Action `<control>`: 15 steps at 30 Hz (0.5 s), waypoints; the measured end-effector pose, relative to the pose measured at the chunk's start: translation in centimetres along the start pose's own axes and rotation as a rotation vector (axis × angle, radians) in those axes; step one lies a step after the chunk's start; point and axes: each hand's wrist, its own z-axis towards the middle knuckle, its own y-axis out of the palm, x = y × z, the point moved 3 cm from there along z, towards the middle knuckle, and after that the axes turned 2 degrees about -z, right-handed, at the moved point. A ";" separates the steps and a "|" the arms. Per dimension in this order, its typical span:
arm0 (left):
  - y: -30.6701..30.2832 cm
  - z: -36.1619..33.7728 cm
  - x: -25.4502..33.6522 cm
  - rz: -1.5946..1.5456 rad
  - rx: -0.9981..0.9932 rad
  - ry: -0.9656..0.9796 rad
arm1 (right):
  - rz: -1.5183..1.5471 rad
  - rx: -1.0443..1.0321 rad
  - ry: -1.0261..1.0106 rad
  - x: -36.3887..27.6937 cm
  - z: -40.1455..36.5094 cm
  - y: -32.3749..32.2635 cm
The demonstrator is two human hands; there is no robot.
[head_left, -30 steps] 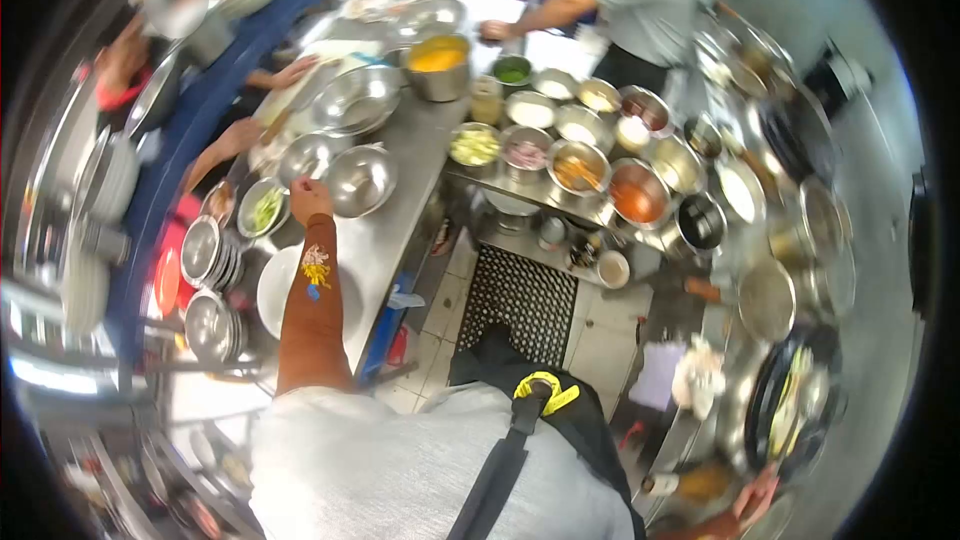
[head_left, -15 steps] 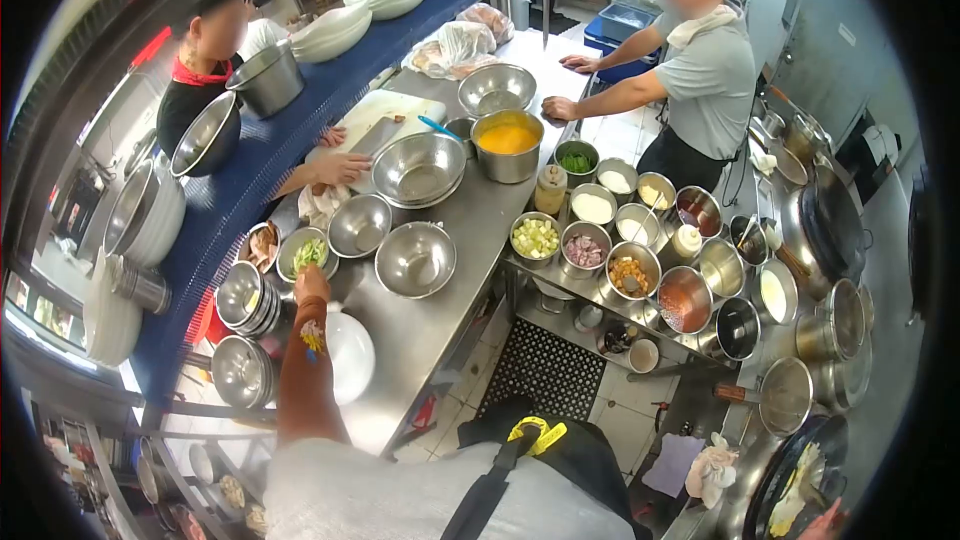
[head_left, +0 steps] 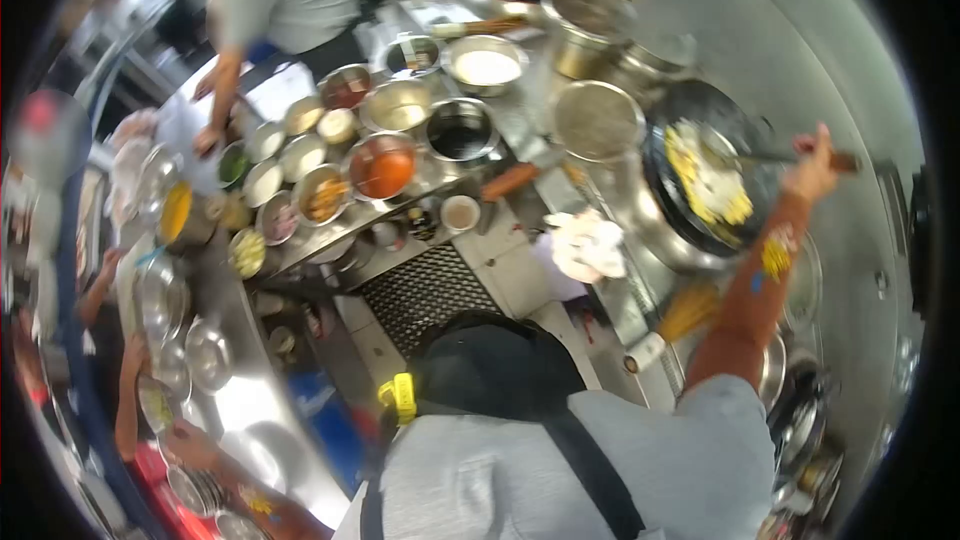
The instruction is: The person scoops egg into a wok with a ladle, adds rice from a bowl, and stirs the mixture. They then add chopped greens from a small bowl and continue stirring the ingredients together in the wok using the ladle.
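Note:
My right hand (head_left: 812, 172) is closed around the handle (head_left: 845, 162) of a ladle, whose head rests in a black wok (head_left: 700, 105). Yellow and white food, which looks like egg and rice (head_left: 705, 175), lies in the wok. At the lower left, my left hand (head_left: 190, 443) is at the near edge of a metal bowl with green pieces (head_left: 156, 406); its fingers are blurred, and whether they hold anything is unclear.
Ingredient pots, one with orange-red contents (head_left: 382, 166), line the middle counter. A bamboo brush (head_left: 688, 310) and a crumpled cloth (head_left: 585, 245) lie by the stove. One co-worker (head_left: 285, 0) leans at the upper left; another person's arm (head_left: 127, 395) reaches near my left hand.
The view has swung right toward the stove, bringing the wok from the lower-right corner into fuller view. My right hand now shows on the ladle handle. My left hand remains beside the greens bowl.

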 end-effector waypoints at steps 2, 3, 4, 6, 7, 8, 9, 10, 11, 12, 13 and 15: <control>-1.7 0.6 7.7 -0.026 0.057 0.133 | 0.115 0.012 0.058 -0.6 0.8 2.0; -2.7 0.9 11.8 -0.037 0.091 0.196 | 0.140 -0.028 0.066 -0.8 2.3 2.7; -3.3 0.9 16.2 -0.123 0.090 0.205 | 0.120 -0.003 0.036 -1.6 3.8 3.2; -4.4 0.3 24.4 -0.362 0.033 0.224 | 0.005 0.008 -0.093 -7.4 5.4 3.7; -5.0 -0.3 28.8 -0.476 0.009 0.230 | -0.092 -0.003 -0.183 -11.4 6.0 3.1; -6.0 -1.2 33.4 -0.734 0.026 0.348 | -0.312 -0.051 -0.452 -16.9 6.4 1.3; -7.2 -2.2 38.0 -0.990 0.039 0.465 | -0.471 -0.099 -0.604 -18.7 6.4 -0.3; -8.8 -3.3 42.7 -1.013 0.040 0.612 | -0.614 -0.130 -0.767 -20.5 6.3 -1.9; -10.2 -4.4 47.0 -1.029 0.042 0.756 | -0.687 -0.157 -0.820 -20.3 7.0 -3.6; -9.9 -6.0 50.8 -1.187 -0.057 0.767 | -0.752 -0.182 -0.878 -20.2 7.8 -5.3; -9.7 -7.8 54.6 -1.277 -0.170 0.781 | -0.812 -0.203 -0.942 -20.2 8.6 -6.7; -10.0 -11.3 62.7 -1.464 -0.132 0.921 | -0.889 -0.177 -0.934 -17.1 8.7 -7.5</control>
